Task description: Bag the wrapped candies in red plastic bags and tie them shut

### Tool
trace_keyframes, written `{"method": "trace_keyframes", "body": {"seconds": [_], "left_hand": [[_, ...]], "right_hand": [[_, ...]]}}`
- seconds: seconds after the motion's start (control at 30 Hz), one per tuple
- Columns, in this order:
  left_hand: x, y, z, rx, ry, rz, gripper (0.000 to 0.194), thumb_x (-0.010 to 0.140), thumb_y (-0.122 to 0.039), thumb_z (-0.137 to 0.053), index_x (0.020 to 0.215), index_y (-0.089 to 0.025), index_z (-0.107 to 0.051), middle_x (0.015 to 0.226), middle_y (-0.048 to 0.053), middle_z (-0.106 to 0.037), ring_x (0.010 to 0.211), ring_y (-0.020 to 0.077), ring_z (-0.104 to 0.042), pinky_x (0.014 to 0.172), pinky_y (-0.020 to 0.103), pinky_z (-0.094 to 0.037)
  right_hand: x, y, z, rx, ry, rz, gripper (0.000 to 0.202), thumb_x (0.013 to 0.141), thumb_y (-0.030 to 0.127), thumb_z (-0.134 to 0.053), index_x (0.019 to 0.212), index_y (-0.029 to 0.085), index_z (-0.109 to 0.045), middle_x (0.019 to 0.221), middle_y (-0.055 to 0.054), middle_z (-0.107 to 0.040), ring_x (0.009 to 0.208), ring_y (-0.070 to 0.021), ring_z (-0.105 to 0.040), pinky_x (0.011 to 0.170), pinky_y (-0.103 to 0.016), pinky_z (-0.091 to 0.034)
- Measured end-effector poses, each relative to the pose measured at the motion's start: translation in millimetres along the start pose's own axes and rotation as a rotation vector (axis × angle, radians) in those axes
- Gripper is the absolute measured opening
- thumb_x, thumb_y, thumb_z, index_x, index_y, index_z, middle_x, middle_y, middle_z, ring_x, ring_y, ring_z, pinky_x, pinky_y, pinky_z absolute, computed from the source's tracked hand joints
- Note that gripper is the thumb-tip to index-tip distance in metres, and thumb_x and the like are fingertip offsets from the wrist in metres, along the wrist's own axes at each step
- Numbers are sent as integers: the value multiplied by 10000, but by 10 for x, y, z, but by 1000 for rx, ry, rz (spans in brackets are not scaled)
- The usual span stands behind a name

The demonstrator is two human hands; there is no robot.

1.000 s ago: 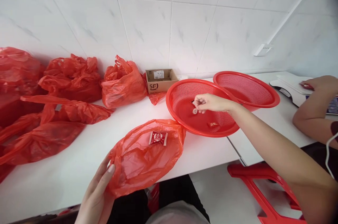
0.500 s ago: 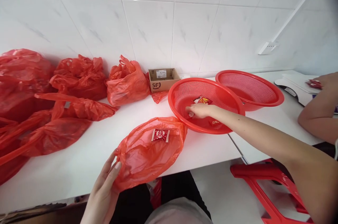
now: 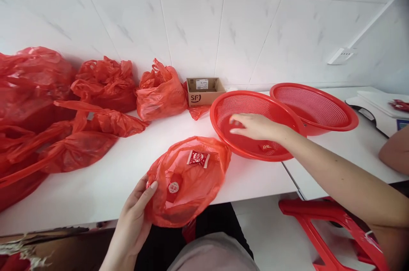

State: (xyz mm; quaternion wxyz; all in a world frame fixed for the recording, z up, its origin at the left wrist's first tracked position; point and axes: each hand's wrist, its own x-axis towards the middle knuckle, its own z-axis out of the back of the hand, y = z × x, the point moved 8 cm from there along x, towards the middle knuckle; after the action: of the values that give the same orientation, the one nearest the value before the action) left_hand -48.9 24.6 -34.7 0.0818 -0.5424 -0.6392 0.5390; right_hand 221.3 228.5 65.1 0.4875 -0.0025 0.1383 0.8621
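My left hand pinches the left edge of an open red plastic bag at the table's front edge. Inside the bag lie a red and white wrapped packet and a red packet with a round pale label. Over the near red basket, my right hand hangs with its fingers apart and nothing between them. A small red packet with yellowish print rests in that basket, below my right wrist.
Several filled red bags line the left and back of the white table. A cardboard box, a second red basket and a white scale stand farther right. A person's arm is at the right edge. A red stool stands below.
A packet with a round label now lies in the bag. My right hand has opened and risen off the basket's bottom. The other person's hand has left the view, and the camera has shifted slightly.
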Motion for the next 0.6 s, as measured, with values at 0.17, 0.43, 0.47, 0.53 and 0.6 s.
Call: {"method": "trace_keyframes", "body": {"seconds": [0.17,0.43,0.47,0.53,0.6], "left_hand": [[3,-8,51,10,-35,-18,375,685,-116,-758,1035,-214,-664,866,13,-747,651,139,-713,579,178,-581],[-4,0,77,18,-89,-36,318,758,-66,-674,1036,-221,-663,832,-7,-737,624,108,-701,568,155,-576],[-6,0,79,20,-96,-37,319,763,-61,-667,1037,-224,-663,815,-12,-732,620,104,-698,566,149,-572],[-10,-7,73,32,-105,-39,325,767,-63,-662,1048,-228,-661,818,-11,-731,638,107,-702,573,148,-571],[-13,-22,44,46,-96,-42,332,771,-77,-662,1067,-227,-661,854,3,-737,679,119,-712,594,153,-575]], "right_hand": [[-107,-1051,-598,-168,433,-361,451,629,295,-763,1039,167,-627,985,-147,-642,860,-325,-633,681,-399,-477],[-24,-949,-387,116,330,-185,49,764,219,-596,770,188,-558,811,-52,-642,744,-178,-608,672,-301,-440],[-5,-815,-279,229,274,-127,71,792,254,-584,803,192,-552,838,-45,-648,766,-167,-611,694,-294,-450],[-2,-442,-68,521,138,22,146,818,325,-593,853,194,-539,863,-36,-649,789,-152,-616,734,-294,-473],[-48,-10,70,771,31,165,213,816,375,-621,874,193,-528,855,-28,-642,775,-141,-615,741,-302,-491]]}}
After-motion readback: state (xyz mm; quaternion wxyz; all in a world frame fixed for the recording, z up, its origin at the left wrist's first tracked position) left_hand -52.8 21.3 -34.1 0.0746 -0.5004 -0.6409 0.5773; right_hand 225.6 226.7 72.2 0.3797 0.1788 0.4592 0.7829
